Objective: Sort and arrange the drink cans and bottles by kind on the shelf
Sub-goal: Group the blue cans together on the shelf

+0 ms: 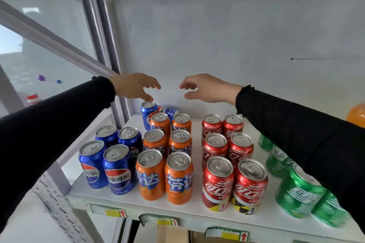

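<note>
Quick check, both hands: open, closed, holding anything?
Left hand: open, empty, fingertips just above the rear blue can.
Right hand: open, empty, in the air.

Glossy metal cans on a smooth matt white shelf (197, 221).
Blue printed metal cans (118, 169), orange printed metal cans (177, 177), red printed metal cans (217, 183) and green printed metal cans (300, 193) all have shiny lacquered sides and bare brushed silver lids. Far wall panel (217, 35) looks smooth, matt, pale grey. Black sleeves (296, 124) are soft matt knit cloth with frilled cuffs. Paper price tags (227, 234) on near shelf edge, worn and curling. Brown cardboard box (171, 235) below, matt.
</note>
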A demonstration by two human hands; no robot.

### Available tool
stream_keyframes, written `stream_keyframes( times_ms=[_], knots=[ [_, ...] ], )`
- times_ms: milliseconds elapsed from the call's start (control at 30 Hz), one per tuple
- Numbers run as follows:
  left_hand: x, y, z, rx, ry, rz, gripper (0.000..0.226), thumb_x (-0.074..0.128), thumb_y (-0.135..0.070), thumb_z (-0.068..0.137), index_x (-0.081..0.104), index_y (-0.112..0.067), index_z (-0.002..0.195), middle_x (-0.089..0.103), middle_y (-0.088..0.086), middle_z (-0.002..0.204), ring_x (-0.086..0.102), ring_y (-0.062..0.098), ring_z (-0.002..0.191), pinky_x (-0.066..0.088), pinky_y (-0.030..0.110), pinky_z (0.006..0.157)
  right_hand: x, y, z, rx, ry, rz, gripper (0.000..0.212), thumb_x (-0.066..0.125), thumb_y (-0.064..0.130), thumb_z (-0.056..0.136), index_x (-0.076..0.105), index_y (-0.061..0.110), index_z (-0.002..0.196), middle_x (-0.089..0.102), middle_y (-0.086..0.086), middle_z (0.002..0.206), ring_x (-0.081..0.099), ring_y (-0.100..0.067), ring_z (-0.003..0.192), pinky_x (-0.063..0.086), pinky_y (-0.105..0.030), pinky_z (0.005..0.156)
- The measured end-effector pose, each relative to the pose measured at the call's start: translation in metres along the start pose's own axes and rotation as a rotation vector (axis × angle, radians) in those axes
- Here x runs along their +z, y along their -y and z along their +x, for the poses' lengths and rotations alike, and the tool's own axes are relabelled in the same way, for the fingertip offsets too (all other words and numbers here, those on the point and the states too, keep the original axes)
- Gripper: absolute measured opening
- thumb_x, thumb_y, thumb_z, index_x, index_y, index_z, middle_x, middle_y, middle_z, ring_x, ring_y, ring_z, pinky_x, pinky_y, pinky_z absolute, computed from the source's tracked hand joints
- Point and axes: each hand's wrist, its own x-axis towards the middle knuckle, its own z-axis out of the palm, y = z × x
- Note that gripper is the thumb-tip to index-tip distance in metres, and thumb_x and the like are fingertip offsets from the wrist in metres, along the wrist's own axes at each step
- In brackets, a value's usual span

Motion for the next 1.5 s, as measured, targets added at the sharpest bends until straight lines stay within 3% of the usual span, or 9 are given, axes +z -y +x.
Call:
stream_keyframes(
  times_ms=[367,600,800,933,1033,1100,1200,1300,1500],
  knots=[
    [0.045,0.059,0.038,-0.073,0.063,-0.086,0.068,0.075,-0.028,0.088,0.043,-0.022,0.147,0.047,0.007,0.149,0.047,0.026,0.133,0.037,0.036,0.111,0.061,0.002,0.087,0.296,0.185,-0.046,0.043,0.059,0.028,0.101,0.056,0.011,0.141,0.053,-0.007,0.146,0.051,-0.025,0.131,0.040,-0.033,0.105],
    [0.067,0.059,0.058,-0.032,0.044,-0.004,0.075,0.075,-0.040,0.086,0.041,-0.019,0.150,0.050,0.006,0.148,0.047,0.027,0.133,0.036,0.036,0.109,0.098,-0.003,0.127,0.321,0.291,-0.170,0.043,0.057,0.029,0.101,0.057,0.011,0.141,0.056,-0.009,0.145,0.053,-0.027,0.130,0.044,-0.036,0.108],
    [0.065,0.071,0.060,-0.014,0.039,0.038,0.060,0.080,-0.036,0.080,0.058,-0.021,0.133,0.061,0.003,0.131,0.054,0.025,0.116,0.040,0.029,0.087,0.121,-0.009,0.157,0.336,0.376,-0.246,0.040,0.059,0.033,0.101,0.069,0.000,0.120,0.070,-0.015,0.122,0.064,-0.029,0.104,0.047,-0.032,0.084],
    [0.060,0.085,0.054,-0.057,0.100,0.016,0.058,0.083,-0.030,0.076,0.058,-0.024,0.129,0.059,0.000,0.128,0.056,0.022,0.109,0.048,0.030,0.082,0.128,-0.002,0.172,0.341,0.404,-0.135,0.047,0.072,0.053,0.087,0.068,0.007,0.083,0.070,-0.007,0.081,0.063,-0.025,0.073,0.047,-0.029,0.066],
    [0.056,0.087,0.053,-0.093,0.157,0.001,0.056,0.083,-0.027,0.077,0.055,-0.025,0.126,0.058,0.001,0.124,0.061,0.023,0.103,0.057,0.031,0.078,0.136,0.013,0.182,0.291,0.498,-0.073,0.050,0.080,0.044,0.081,0.065,0.001,0.102,0.070,-0.014,0.096,0.068,-0.035,0.092,0.059,-0.044,0.085],
    [0.056,0.085,0.053,-0.108,0.169,-0.011,0.056,0.082,-0.028,0.079,0.055,-0.024,0.128,0.058,0.002,0.124,0.063,0.024,0.102,0.060,0.032,0.079,0.143,0.020,0.183,0.269,0.553,-0.051,0.054,0.084,0.040,0.072,0.069,-0.001,0.104,0.076,-0.017,0.098,0.072,-0.033,0.087,0.059,-0.054,0.089],
    [0.055,0.087,0.050,-0.125,0.159,-0.054,0.054,0.081,-0.032,0.080,0.055,-0.023,0.126,0.059,0.003,0.124,0.064,0.024,0.101,0.061,0.031,0.076,0.145,0.019,0.185,0.262,0.577,-0.065,0.047,0.079,0.044,0.070,0.074,0.007,0.098,0.077,-0.013,0.089,0.070,-0.025,0.070,0.061,-0.041,0.077],
    [0.046,0.092,0.041,-0.185,0.180,-0.091,0.053,0.084,-0.029,0.078,0.056,-0.024,0.123,0.058,0.005,0.123,0.067,0.024,0.095,0.062,0.028,0.070,0.132,0.014,0.186,0.278,0.506,-0.020,0.057,0.081,0.051,0.064,0.073,0.012,0.104,0.077,-0.012,0.094,0.074,-0.028,0.083,0.062,-0.045,0.084],
    [0.018,0.096,0.024,-0.312,0.327,-0.047,0.063,0.083,-0.029,0.079,0.056,-0.008,0.132,0.065,0.014,0.125,0.069,0.029,0.103,0.060,0.038,0.088,0.089,0.034,0.167,0.221,0.393,0.157,0.037,0.079,0.019,0.086,0.065,0.007,0.119,0.071,-0.008,0.110,0.069,-0.022,0.102,0.061,-0.032,0.084]
  ],
)
